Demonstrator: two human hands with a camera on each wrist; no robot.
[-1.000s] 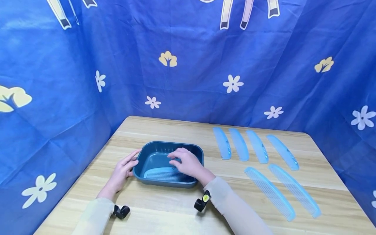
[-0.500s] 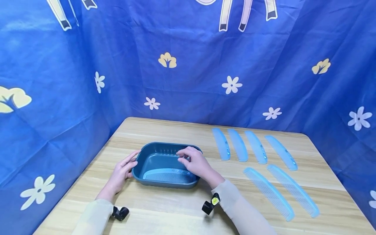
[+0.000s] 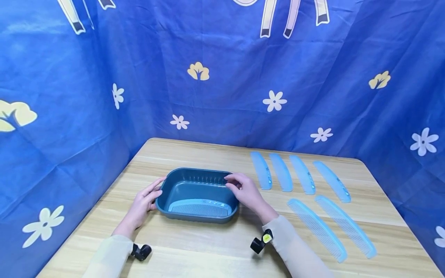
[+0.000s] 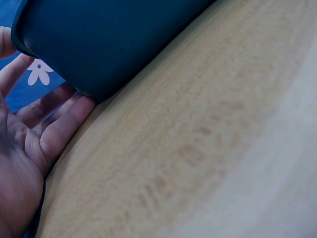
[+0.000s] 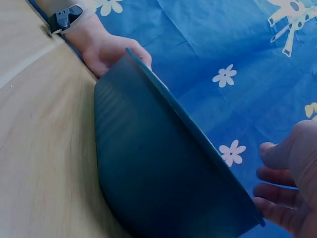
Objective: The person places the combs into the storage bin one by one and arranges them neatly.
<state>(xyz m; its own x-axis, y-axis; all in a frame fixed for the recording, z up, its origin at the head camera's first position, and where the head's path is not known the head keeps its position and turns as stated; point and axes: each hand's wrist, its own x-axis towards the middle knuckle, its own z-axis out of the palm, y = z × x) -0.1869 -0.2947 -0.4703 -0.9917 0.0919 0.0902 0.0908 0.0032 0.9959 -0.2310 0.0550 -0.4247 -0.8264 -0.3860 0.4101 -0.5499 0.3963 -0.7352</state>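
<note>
Here, one wood-grain table [image 3: 205, 247] bears one teal basin [image 3: 192, 190], its left end gripped by one left hand [image 3: 142, 202], its right rim just beside one loosely curled, unladen right hand [image 3: 248, 193], plus seven blue combs [image 3: 284, 173]: four farther back, two nearer, and one inside the basin.

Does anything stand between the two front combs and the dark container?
Yes: in the head view, the right hand and its sleeved forearm come between the front combs and the container.
</note>
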